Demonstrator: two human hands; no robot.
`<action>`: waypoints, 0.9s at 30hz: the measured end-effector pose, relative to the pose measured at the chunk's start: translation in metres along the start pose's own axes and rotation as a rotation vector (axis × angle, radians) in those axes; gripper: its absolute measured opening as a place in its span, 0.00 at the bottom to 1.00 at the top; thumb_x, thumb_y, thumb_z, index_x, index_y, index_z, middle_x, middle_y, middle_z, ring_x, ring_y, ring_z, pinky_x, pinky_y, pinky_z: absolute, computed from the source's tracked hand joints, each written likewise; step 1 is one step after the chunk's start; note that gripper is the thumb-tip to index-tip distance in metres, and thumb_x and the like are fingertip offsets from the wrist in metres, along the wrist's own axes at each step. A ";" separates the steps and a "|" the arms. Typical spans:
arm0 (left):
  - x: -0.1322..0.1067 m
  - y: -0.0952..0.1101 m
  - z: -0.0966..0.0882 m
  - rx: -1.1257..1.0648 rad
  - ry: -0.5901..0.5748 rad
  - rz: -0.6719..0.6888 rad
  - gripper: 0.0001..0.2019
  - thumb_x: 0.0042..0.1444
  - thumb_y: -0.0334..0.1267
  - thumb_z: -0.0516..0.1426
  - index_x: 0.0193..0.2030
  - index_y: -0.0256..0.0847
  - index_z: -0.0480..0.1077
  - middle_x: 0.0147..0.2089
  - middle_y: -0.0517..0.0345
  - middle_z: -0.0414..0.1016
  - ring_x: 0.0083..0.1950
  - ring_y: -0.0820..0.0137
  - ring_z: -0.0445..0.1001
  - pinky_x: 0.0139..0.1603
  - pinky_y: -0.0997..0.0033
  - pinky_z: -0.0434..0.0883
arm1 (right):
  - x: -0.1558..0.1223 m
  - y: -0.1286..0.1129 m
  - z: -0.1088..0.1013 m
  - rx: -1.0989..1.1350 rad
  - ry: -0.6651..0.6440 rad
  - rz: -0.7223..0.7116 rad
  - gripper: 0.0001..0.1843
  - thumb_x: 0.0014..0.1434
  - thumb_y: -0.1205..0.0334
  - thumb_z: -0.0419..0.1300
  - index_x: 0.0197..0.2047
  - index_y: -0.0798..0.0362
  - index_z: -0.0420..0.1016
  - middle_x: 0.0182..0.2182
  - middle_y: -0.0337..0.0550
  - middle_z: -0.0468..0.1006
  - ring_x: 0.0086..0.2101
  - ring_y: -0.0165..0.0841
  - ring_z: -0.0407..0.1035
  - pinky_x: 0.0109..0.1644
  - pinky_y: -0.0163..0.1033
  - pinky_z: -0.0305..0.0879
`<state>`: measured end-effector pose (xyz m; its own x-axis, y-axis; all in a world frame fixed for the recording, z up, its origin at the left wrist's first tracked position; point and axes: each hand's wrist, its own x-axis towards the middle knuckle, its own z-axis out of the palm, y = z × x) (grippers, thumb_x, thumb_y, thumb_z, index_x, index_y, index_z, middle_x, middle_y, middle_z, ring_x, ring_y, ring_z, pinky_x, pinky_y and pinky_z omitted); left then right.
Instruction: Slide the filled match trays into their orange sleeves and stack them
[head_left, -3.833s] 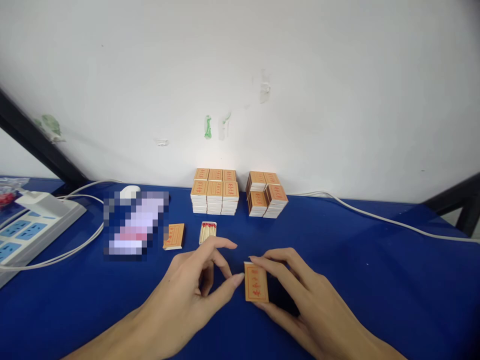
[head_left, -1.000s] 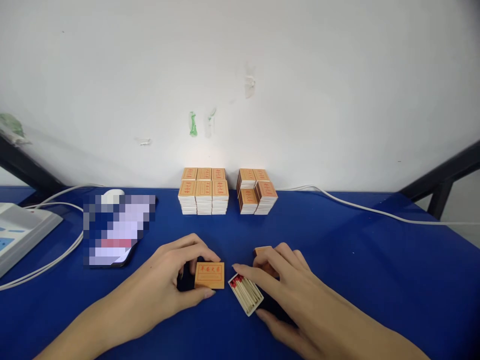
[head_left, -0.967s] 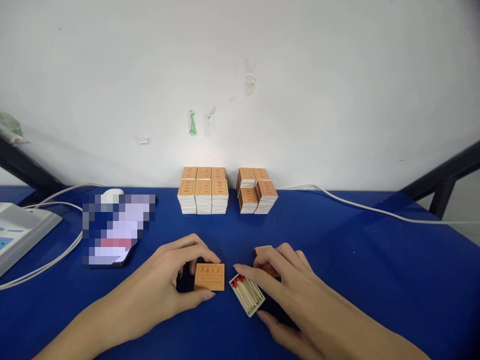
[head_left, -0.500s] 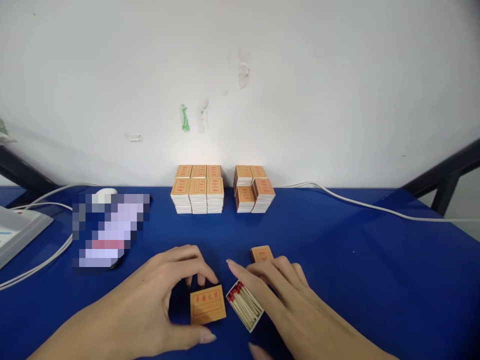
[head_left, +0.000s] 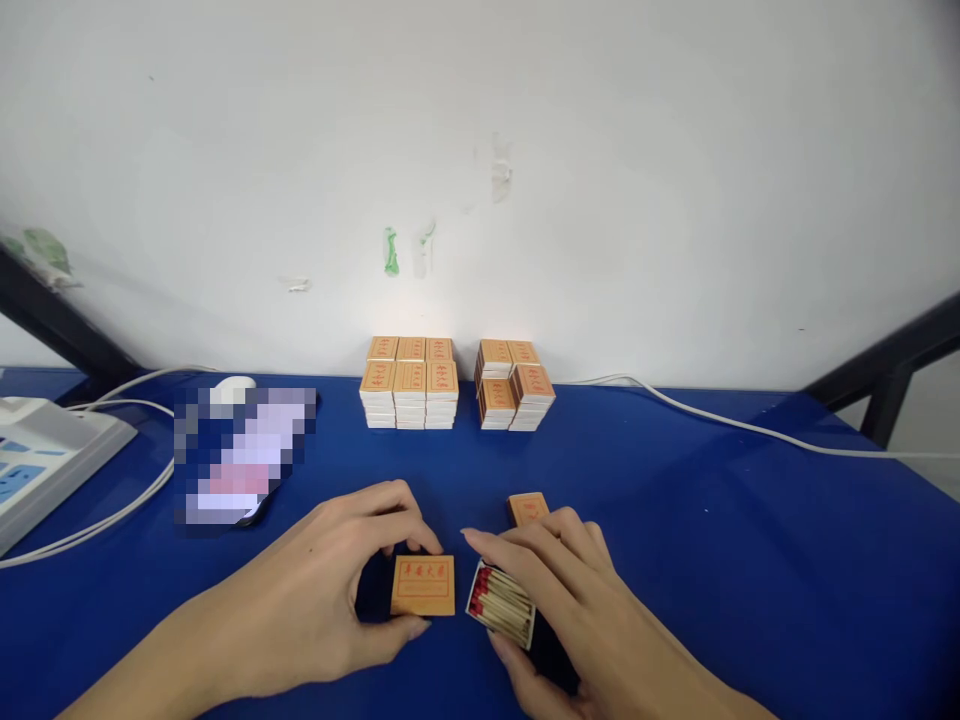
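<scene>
My left hand point(head_left: 360, 580) grips an orange matchbox sleeve point(head_left: 423, 586) with red characters, fingers at its far edge and thumb at its near edge. A short gap to the right, my right hand point(head_left: 559, 600) holds a white matchbox tray point(head_left: 502, 604) full of matches, their red heads facing left toward the sleeve. The tray's right part is hidden under my fingers. Just beyond my right knuckles lies another matchbox point(head_left: 527, 508), partly covered by the hand.
Two stacked blocks of matchboxes, one on the left point(head_left: 410, 390) and a smaller one on the right point(head_left: 514, 390), stand near the wall. A pixelated phone-like object point(head_left: 255, 450), a white power strip point(head_left: 52, 460) and cables lie left. A white cable point(head_left: 720, 420) runs along the right.
The tray has turned so its match heads point left toward the sleeve, and my right thumb has come up against its near side. My left thumb has closed onto the sleeve's near edge.
</scene>
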<state>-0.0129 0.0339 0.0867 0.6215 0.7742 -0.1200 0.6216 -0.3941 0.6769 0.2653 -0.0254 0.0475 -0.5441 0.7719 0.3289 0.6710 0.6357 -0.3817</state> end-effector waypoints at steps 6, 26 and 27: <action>0.000 -0.002 0.001 0.008 -0.001 -0.008 0.16 0.57 0.33 0.71 0.50 0.56 0.83 0.53 0.63 0.78 0.48 0.65 0.82 0.52 0.62 0.78 | -0.001 0.001 0.002 -0.030 -0.028 -0.009 0.37 0.65 0.70 0.65 0.75 0.50 0.64 0.53 0.49 0.84 0.48 0.47 0.76 0.49 0.54 0.79; 0.000 -0.006 0.003 -0.017 -0.120 -0.033 0.16 0.67 0.40 0.70 0.59 0.61 0.83 0.51 0.62 0.73 0.44 0.69 0.79 0.40 0.69 0.74 | -0.009 0.007 0.004 0.002 0.002 0.008 0.28 0.77 0.64 0.65 0.76 0.43 0.66 0.59 0.45 0.86 0.55 0.44 0.77 0.57 0.51 0.78; 0.000 -0.006 0.003 -0.018 -0.131 -0.036 0.16 0.67 0.39 0.69 0.59 0.61 0.83 0.51 0.62 0.72 0.44 0.69 0.79 0.39 0.70 0.74 | -0.010 0.007 0.003 0.019 -0.004 0.012 0.28 0.78 0.64 0.65 0.76 0.42 0.66 0.58 0.44 0.86 0.55 0.43 0.77 0.57 0.50 0.78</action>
<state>-0.0153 0.0344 0.0807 0.6569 0.7157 -0.2371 0.6363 -0.3575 0.6836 0.2740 -0.0280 0.0388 -0.5384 0.7793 0.3206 0.6679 0.6267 -0.4015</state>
